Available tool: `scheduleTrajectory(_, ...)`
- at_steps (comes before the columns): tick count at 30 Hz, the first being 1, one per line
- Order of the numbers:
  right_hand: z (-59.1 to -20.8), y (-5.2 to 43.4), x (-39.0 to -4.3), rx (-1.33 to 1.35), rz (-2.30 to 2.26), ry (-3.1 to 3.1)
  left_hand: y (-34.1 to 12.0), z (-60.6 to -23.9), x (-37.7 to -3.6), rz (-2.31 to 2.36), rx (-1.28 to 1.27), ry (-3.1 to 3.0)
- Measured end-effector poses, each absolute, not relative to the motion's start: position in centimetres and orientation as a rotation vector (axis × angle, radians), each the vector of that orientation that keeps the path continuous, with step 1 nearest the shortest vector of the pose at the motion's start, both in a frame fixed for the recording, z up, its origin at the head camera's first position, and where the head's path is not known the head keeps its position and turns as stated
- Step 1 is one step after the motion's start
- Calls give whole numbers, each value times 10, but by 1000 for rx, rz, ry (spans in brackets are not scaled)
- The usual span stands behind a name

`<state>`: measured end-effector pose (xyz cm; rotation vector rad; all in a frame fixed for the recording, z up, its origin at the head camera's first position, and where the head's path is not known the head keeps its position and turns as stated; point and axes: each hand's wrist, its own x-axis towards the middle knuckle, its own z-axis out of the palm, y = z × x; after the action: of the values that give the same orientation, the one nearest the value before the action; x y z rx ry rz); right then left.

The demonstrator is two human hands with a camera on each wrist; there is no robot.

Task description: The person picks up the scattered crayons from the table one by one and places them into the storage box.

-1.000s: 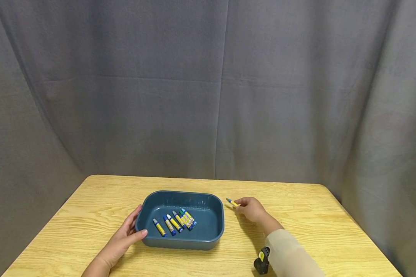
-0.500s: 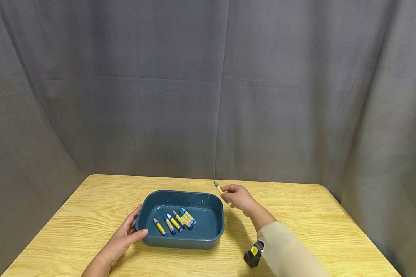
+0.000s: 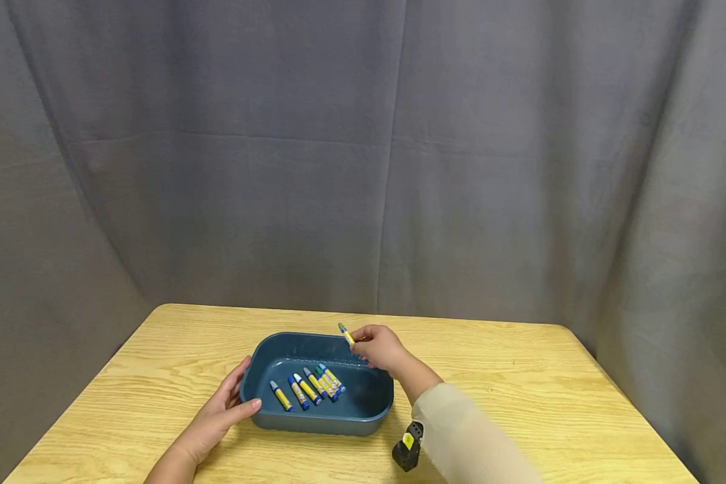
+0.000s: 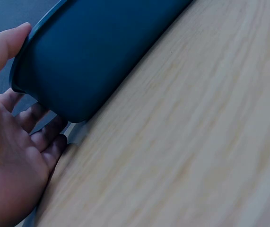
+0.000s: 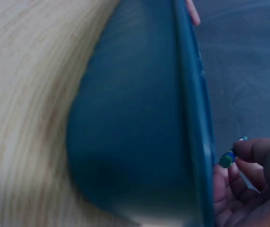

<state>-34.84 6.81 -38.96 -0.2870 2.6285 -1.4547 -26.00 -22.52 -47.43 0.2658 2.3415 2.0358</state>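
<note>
A dark blue plastic basin (image 3: pixel 317 425) stands on the wooden table with several yellow-wrapped crayons (image 3: pixel 281 396) lying on its floor, most of them side by side. My left hand (image 3: pixel 216 411) holds the basin's left end, thumb at the rim and fingers against the outer wall (image 4: pixel 92 61). Over the basin's back right rim, my right hand (image 3: pixel 381 348) pinches a crayon with a dull green tip (image 3: pixel 347 334) between thumb and fingers, tip pointing up and left. In the right wrist view the crayon's green end (image 5: pixel 227 160) sticks out from the fingertips.
The wooden table (image 3: pixel 520 390) extends to both sides of the basin. A grey curtain (image 3: pixel 266 202) hangs behind the table and along its sides. A small black device (image 3: pixel 408 447) is worn at the right wrist, beside the beige sleeve (image 3: pixel 460 430).
My right hand has lifted the crayon off the table right of the basin and carried it left, over the basin's back right rim. The left hand stays at the basin's left end.
</note>
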Motion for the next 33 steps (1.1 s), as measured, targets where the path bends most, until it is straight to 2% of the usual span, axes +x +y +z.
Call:
scheduleTrajectory(23, -423, 39, -345, -97, -1072, 2705, -224, -475, -261, 2024, 224, 2334)
scheduleTrajectory(33, -422, 37, -344, -184, -997, 2759, -226, -474, -261, 2025, 232, 2342)
